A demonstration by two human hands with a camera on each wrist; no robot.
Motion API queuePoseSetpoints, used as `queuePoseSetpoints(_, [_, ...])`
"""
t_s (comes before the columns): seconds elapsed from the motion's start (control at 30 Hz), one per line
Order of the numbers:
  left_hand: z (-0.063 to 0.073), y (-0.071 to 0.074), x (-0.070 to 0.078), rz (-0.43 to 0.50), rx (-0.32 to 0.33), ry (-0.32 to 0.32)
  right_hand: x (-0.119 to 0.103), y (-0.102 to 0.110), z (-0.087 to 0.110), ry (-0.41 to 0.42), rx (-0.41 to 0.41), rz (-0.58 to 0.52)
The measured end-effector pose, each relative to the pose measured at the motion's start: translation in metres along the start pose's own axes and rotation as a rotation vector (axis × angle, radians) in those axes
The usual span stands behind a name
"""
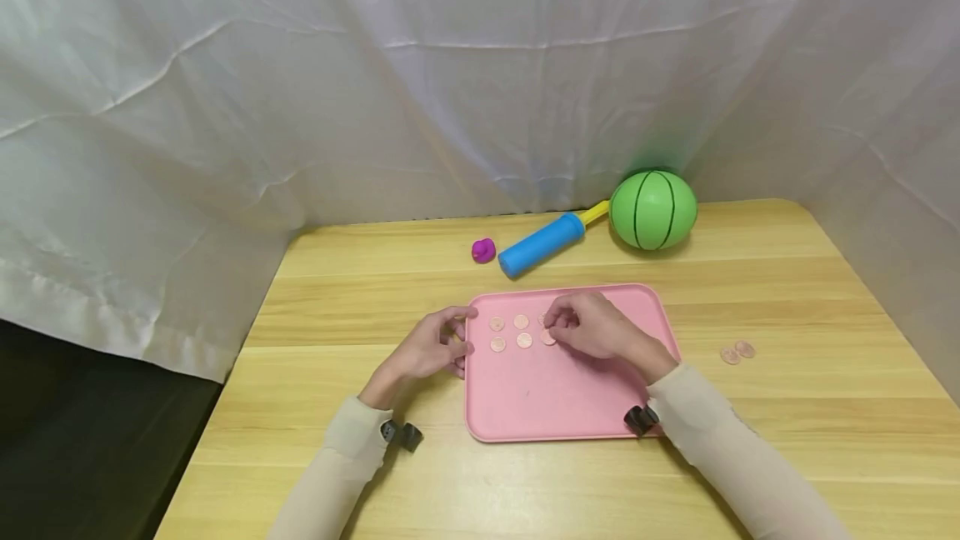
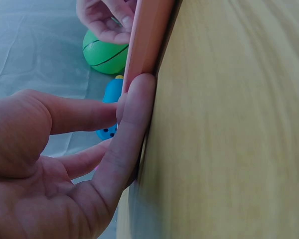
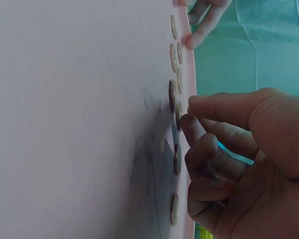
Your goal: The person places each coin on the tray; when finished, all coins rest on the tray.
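Observation:
My left hand [image 1: 429,347] grips the left rim of a pink tray [image 1: 558,407]. In the left wrist view one finger [image 2: 134,114] lies along the outer wall while the thumb meets the rim's top. My right hand [image 1: 592,325] hovers low over the tray's far half. Small round copper-coloured coins lie there in two rows, including a near-row coin [image 1: 524,340] and a far-row coin [image 1: 521,321]. In the right wrist view, a bent fingertip touches a flat-lying coin [image 3: 178,124], with the thumb tip close by. More coins [image 3: 174,209] lie under the hand, hidden from the head view.
Two more coins [image 1: 738,352] lie on the wooden table [image 1: 795,290] right of the tray. Behind the tray are a purple rubber duck [image 1: 483,251], a blue hand pump [image 1: 542,245] with a yellow handle, and a green ball [image 1: 652,211]. Grey cloth [image 1: 450,107] hangs behind.

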State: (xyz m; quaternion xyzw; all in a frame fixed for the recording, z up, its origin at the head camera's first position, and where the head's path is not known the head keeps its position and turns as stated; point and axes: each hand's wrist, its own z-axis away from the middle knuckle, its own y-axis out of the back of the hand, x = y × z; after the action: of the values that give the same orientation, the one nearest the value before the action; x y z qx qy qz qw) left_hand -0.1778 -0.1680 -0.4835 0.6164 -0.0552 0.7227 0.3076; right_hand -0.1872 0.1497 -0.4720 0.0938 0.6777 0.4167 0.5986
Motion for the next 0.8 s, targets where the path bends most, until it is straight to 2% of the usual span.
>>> queuePoseSetpoints(0.3, [0.0,-0.002,0.001,-0.004,0.013,0.01,0.008,0.024,0.019,-0.021,0.061,0.046])
queuePoseSetpoints(0.6, [0.0,-0.002,0.002,0.001,0.005,-0.001,0.019,0.06,0.054,-0.075,0.13,0.114])
queuePoseSetpoints(0.8, [0.001,-0.002,0.003,0.002,0.001,0.001,0.034,0.079,0.074,-0.114,0.143,0.144])
